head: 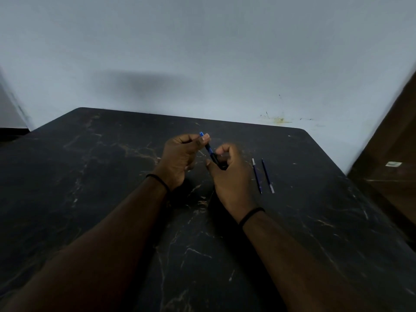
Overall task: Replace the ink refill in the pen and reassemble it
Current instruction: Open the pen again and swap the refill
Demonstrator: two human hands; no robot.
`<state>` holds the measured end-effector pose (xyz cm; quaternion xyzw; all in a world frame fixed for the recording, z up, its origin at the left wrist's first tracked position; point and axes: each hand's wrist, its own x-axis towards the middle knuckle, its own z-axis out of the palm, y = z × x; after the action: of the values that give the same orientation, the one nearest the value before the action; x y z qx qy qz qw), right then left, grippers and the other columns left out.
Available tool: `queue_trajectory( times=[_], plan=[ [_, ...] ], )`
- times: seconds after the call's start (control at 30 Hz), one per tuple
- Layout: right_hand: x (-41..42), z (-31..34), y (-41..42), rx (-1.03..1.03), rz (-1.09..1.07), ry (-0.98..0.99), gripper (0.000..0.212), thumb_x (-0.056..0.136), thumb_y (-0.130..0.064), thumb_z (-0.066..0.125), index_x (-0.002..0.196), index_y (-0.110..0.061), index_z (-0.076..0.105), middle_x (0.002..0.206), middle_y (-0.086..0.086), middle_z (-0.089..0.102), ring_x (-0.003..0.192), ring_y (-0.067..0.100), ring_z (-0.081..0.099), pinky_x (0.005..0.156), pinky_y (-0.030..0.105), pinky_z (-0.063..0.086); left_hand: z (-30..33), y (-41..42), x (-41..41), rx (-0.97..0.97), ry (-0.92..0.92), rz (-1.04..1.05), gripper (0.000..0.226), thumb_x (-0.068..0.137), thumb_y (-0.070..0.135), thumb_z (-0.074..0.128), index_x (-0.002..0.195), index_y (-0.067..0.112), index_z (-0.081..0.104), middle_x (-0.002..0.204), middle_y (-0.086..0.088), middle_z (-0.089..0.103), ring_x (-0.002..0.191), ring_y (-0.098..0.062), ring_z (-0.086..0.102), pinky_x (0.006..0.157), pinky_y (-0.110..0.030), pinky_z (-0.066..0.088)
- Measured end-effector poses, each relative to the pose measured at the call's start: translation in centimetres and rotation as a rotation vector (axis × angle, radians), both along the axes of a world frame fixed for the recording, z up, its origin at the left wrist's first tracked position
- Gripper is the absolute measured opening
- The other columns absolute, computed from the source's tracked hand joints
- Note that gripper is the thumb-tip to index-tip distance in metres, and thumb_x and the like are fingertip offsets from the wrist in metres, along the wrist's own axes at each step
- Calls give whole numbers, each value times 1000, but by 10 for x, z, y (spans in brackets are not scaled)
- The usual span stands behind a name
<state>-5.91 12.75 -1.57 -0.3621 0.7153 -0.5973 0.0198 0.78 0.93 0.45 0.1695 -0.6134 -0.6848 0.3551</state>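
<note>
Left grip (180, 152) pinches the blue pen (209, 148) near its upper end; right grip (227, 170) curls round its lower black section. Two refills (256, 175) lie on the worktop (112, 176), right of both.

Left hand (180, 157): raised, palm turned inward, fingers curled, thumb and fingertips pinching the upper end of the pen (209, 148). Right hand (229, 174): back toward the camera, fingers curled round the pen's lower end. Both forearms: bare, reaching forward, converging. Each wrist: one dark band.
</note>
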Motion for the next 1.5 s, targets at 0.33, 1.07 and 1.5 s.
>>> queue_trajectory(
  times=[0.33,1.07,1.5],
  plan=[
    [4,6,4,65,17,-6,13,98,-29,59,92,-22,68,79,-4,67,74,10,62,66,25,46,5,0,3,40,27,84,24,89,26,67,93,2,67,50,4,35,39,-9,22,35,-20,23],
    [-10,0,4,3,-155,46,20,94,-30,60,79,-19,64,67,-3,65,68,8,60,56,14,40,-15,-9,-3,-1052,-971,549,34,84,54,61,76,21,63,97,-9,71,90,-31,67,72,-35,50],
    [-14,8,6,-310,-235,76,4,99,-36,56,100,-41,55,84,-17,66,78,0,63,70,26,54,0,24,-5,-988,-298,175,17,89,33,68,87,17,72,75,3,68,64,-7,59,57,-30,46]
  ],
)
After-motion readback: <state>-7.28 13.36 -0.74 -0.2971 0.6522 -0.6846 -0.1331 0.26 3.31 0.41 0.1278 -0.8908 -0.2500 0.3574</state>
